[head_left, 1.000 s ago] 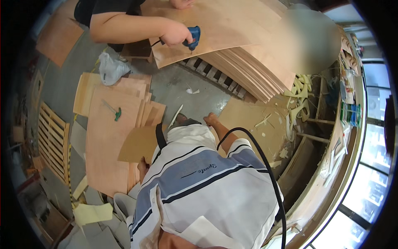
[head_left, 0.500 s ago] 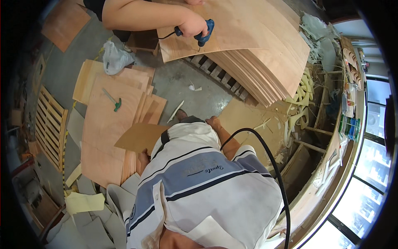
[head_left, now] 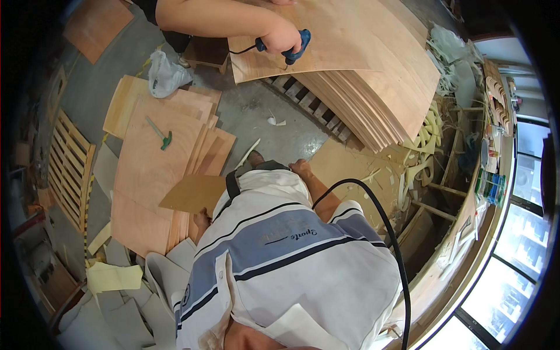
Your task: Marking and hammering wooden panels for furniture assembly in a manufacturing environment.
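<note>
My left hand (head_left: 202,220) hangs beside my striped shirt, its fingers closed on the edge of a thin brown sheet (head_left: 189,195). The sheet sticks out to the left over stacked plywood panels (head_left: 143,186). My right hand (head_left: 301,168) is low at my other side, next to my shirt hem and dark trousers; its fingers look curled, and whatever may be in them is hidden. Ahead, a co-worker's hand grips a blue corded power drill (head_left: 297,48), bit down on a large plywood sheet (head_left: 344,44) atop a curved stack.
A green-handled hammer (head_left: 160,137) lies on the left panels, with a white plastic bag (head_left: 165,76) beyond. Slatted wood (head_left: 67,169) and grey offcuts (head_left: 125,318) lie at left. A black hose (head_left: 394,233) arcs by my right side. Scraps and a cluttered bench (head_left: 443,262) line the right.
The view has turned slightly, shifting the scene a little. The brown sheet stays with my left hand, and the co-worker's drill remains at about the same place on the plywood.
</note>
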`<state>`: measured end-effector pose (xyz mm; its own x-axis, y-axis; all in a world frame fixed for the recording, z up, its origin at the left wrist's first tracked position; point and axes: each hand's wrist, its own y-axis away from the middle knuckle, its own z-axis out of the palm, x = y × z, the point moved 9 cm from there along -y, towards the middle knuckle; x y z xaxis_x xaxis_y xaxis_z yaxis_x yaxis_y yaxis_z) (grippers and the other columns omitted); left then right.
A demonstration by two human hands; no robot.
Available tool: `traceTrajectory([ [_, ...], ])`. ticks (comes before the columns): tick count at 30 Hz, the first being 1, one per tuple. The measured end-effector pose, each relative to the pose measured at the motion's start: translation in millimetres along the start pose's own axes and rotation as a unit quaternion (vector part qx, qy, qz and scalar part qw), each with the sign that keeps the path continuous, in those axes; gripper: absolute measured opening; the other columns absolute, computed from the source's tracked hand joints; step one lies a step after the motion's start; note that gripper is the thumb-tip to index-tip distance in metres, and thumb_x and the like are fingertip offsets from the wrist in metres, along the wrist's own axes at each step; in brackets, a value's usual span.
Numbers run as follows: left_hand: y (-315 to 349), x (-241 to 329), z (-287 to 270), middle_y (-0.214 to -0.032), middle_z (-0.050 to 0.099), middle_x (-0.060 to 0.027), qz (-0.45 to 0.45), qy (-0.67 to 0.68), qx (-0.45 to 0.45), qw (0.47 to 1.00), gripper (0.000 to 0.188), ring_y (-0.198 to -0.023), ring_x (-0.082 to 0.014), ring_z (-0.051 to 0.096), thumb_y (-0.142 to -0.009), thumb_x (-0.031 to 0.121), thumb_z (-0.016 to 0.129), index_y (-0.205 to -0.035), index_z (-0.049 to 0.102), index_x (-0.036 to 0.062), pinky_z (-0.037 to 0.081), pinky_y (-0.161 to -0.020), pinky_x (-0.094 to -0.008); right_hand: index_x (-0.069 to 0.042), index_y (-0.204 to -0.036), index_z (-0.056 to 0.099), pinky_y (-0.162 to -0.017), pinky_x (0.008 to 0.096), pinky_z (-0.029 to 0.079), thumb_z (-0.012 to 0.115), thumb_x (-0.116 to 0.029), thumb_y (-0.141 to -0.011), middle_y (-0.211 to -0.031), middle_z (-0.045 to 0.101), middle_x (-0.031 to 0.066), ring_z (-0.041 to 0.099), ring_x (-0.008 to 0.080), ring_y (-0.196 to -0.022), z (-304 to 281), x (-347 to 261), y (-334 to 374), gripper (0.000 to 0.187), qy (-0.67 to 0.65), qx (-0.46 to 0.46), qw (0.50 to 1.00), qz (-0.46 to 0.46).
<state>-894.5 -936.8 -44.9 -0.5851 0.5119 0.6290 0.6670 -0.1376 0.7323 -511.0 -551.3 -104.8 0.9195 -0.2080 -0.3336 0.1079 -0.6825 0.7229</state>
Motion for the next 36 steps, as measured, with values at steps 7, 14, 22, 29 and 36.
traceTrajectory([
  [7, -17, -19, -8, -0.058, 0.05, -0.0041, 0.121, -0.072, -0.034, 0.989, 0.007, -0.041, -0.016, 0.048, -0.078, 0.008, 0.062, -0.08, 0.057, 0.0035, 0.034, -0.037, -0.0324, 0.0, -0.091, 0.073, -0.088, 0.0418, 0.053, 0.065, -0.048, -0.076, -0.102, 0.07, 0.0247, 0.067, 0.0373, -0.099, -1, -14, 19, 0.051, 0.029, -0.055, 0.998, 0.005],
  [14, -30, -41, -6, -0.057, 0.05, -0.0045, 0.04, 0.125, -0.048, 0.99, 0.011, -0.04, -0.0164, 0.047, -0.079, 0.014, 0.062, -0.077, 0.057, 0.0044, 0.033, -0.036, -0.0325, 0.004, -0.095, 0.072, -0.089, 0.0429, 0.052, 0.067, -0.046, -0.076, -0.104, 0.067, 0.0287, 0.066, 0.0389, -0.102, 1, -14, 12, 0.054, 0.006, -0.033, 0.999, -0.006],
  [22, -16, -26, -3, -0.055, 0.049, -0.0049, 0.058, 0.04, -0.024, 0.997, 0.011, -0.04, -0.0168, 0.046, -0.08, 0.014, 0.06, -0.074, 0.055, 0.0055, 0.034, -0.035, -0.0322, 0.005, -0.095, 0.07, -0.089, 0.0435, 0.052, 0.067, -0.046, -0.078, -0.105, 0.067, 0.0297, 0.065, 0.0397, -0.103, 5, -28, 12, 0.054, 0.07, -0.031, 0.994, -0.077],
  [29, -14, -20, -12, -0.055, 0.048, -0.0047, 0.124, -0.048, -0.005, 0.991, 0.011, -0.04, -0.0165, 0.047, -0.08, 0.013, 0.059, -0.073, 0.055, 0.0054, 0.034, -0.036, -0.0333, 0.005, -0.096, 0.07, -0.09, 0.0443, 0.051, 0.066, -0.045, -0.078, -0.108, 0.064, 0.0314, 0.064, 0.0397, -0.107, 3, -25, 14, 0.053, 0.028, -0.03, 0.999, -0.027],
  [36, 1, -5, 2, -0.053, 0.048, -0.0037, 0.076, 0.0, 0.042, 0.996, 0.014, -0.04, -0.0162, 0.047, -0.08, 0.014, 0.058, -0.068, 0.055, 0.005, 0.034, -0.037, -0.0335, 0.004, -0.095, 0.069, -0.088, 0.045, 0.052, 0.062, -0.048, -0.08, -0.107, 0.064, 0.0311, 0.063, 0.0392, -0.106, 9, -22, 7, 0.055, 0.049, -0.045, 0.995, -0.077],
])
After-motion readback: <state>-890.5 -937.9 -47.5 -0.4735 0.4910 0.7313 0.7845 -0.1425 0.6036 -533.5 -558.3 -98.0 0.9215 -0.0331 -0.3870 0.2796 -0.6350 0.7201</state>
